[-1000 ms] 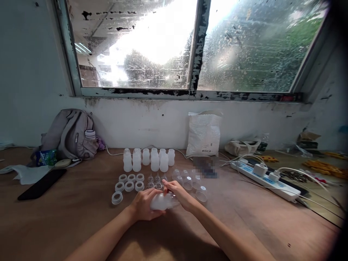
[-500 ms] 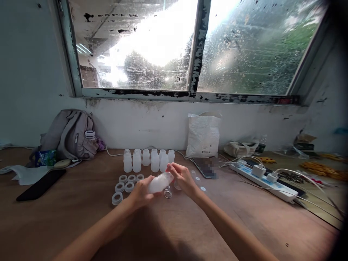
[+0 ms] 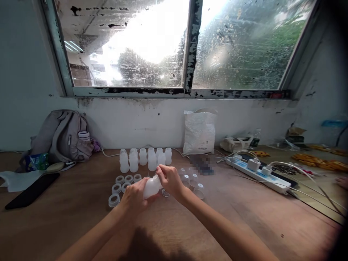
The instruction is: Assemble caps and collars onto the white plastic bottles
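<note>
The left hand (image 3: 136,194) had its grip clamped around a tilted baby bottle (image 3: 151,188); the right hand (image 3: 171,179) pinched its top.

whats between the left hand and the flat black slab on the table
In the head view, translucent rings sit beside the left hand, then brown tabletop runs to the black slab.

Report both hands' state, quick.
Left hand: closed around a tilted white baby bottle.
Right hand: closed at the bottle's neck end; exact grip hidden.
</note>
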The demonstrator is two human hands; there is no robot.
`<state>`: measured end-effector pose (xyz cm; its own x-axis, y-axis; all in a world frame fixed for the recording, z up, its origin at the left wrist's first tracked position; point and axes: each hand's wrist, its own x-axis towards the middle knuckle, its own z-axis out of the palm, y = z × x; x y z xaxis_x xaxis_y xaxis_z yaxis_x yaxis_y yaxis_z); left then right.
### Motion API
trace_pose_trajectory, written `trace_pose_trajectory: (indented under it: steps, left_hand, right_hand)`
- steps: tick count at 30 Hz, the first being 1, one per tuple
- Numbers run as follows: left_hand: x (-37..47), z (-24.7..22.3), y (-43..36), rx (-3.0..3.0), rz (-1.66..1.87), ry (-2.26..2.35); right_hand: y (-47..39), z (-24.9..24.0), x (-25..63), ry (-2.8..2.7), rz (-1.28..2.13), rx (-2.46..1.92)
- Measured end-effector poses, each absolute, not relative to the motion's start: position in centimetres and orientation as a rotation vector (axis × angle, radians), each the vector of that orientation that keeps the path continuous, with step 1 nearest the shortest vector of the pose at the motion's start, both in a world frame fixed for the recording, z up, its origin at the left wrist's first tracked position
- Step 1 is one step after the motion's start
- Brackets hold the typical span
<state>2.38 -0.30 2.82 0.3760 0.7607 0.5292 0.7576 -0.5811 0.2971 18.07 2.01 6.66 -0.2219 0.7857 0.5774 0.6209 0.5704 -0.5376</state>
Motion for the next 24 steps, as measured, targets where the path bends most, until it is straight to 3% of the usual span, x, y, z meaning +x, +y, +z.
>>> trace_pose_trajectory:
  steps: [8, 16, 24]
  left_hand:
    - [1.0, 4.2, 2.0, 2.435, 1.118, 1.457]
    - [-2.6, 1.5, 4.9, 2.474, 1.214, 1.576]
    - [-4.2, 0.0, 4.7, 2.634, 1.020, 1.624]
  right_hand:
    - [4.1, 10.0, 19.2, -1.891, 0.892, -0.945]
    - [9.6, 12.9, 17.9, -2.094, 0.406, -1.150]
    - [15.0, 10.9, 14.4, -2.314, 0.137, -1.352]
